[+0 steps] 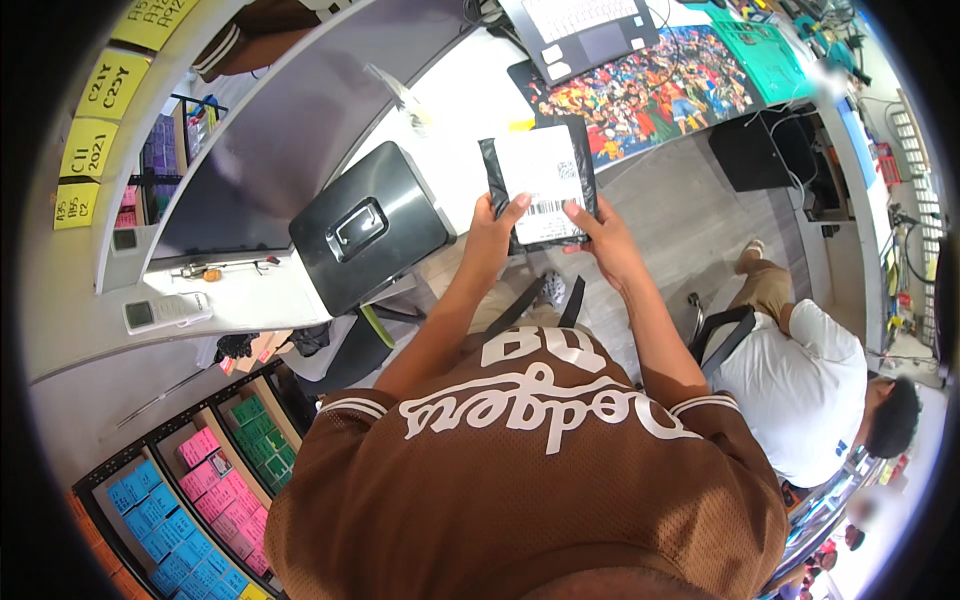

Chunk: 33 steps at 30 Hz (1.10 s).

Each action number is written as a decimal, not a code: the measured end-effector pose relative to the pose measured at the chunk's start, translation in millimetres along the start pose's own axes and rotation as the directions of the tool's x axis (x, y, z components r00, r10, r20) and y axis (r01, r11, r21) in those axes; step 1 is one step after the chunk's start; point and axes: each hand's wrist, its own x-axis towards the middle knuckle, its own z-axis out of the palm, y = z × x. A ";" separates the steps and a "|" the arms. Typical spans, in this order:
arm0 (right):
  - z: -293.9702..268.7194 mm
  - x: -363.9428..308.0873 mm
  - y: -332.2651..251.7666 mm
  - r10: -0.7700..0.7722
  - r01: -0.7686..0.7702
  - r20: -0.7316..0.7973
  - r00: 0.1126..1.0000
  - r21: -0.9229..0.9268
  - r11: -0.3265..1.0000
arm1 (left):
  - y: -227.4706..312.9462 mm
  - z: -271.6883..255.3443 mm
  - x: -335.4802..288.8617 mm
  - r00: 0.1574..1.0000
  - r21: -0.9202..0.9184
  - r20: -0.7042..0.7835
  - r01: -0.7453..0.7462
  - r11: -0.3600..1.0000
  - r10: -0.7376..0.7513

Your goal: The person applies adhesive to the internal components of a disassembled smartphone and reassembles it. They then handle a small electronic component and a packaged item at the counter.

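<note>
In front of my chest I hold a black plastic parcel (579,142) with both hands. A large white label (540,160) with printed codes covers most of its upward face. My left hand (492,238) grips the lower left edge, its thumb on the label. At the lower right edge my right hand (608,243) is closed round the parcel, that thumb also resting on the label. The fingers beneath are mostly hidden. Left of my left hand, a shiny black metal box (400,208) with a recessed handle lies on the white desk (453,117).
Beyond the parcel are a laptop (583,35), a colourful desk mat (655,95) and a green mat (765,58). A dark monitor (330,85) and white remote control (166,313) stand left. A person in a white shirt (800,390) sits at right. Shelves of coloured boxes (170,520) are lower left.
</note>
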 end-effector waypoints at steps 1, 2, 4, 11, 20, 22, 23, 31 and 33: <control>-3.7 -2.1 0.6 0.014 -0.013 -0.022 1.000 0.026 1.000 | 1.1 7.2 0.0 0.999 0.010 -0.021 -0.025 1.000 0.025; -1.7 -1.8 7.3 -0.011 0.012 -0.028 1.000 0.046 0.999 | 2.2 7.4 -1.2 0.996 0.017 -0.009 -0.089 0.996 0.089; -14.1 1.3 43.5 -0.014 0.021 -0.106 0.994 0.067 0.998 | -20.8 -8.0 12.5 0.985 0.213 0.031 -0.172 0.962 0.169; -7.7 -104.5 49.4 -0.017 0.171 -0.395 0.918 0.359 0.918 | -22.1 28.6 5.4 0.873 0.246 0.474 -0.003 0.969 -0.118; 10.7 -292.7 223.8 0.107 0.725 -0.903 0.415 0.400 0.561 | -114.4 135.5 -79.0 0.201 0.666 0.738 -0.374 0.646 -0.645; 26.5 -328.7 272.5 0.216 0.876 -0.941 0.261 0.325 0.358 | -123.3 149.9 -110.2 0.126 0.603 0.764 -0.488 0.630 -0.633; 33.8 -350.0 310.0 0.255 0.932 -0.957 0.138 0.213 0.292 | -137.6 160.2 -121.3 0.070 0.583 0.758 -0.519 0.626 -0.648; 298.4 -476.1 612.6 0.933 0.567 -0.020 -0.360 -0.798 0.202 | -263.3 209.5 -330.9 -0.267 0.434 0.420 -0.781 0.450 -0.867; 360.0 -501.6 618.0 0.930 0.254 0.230 -0.288 -0.918 0.305 | -263.2 199.3 -401.5 -0.332 0.313 0.394 -0.828 0.465 -0.857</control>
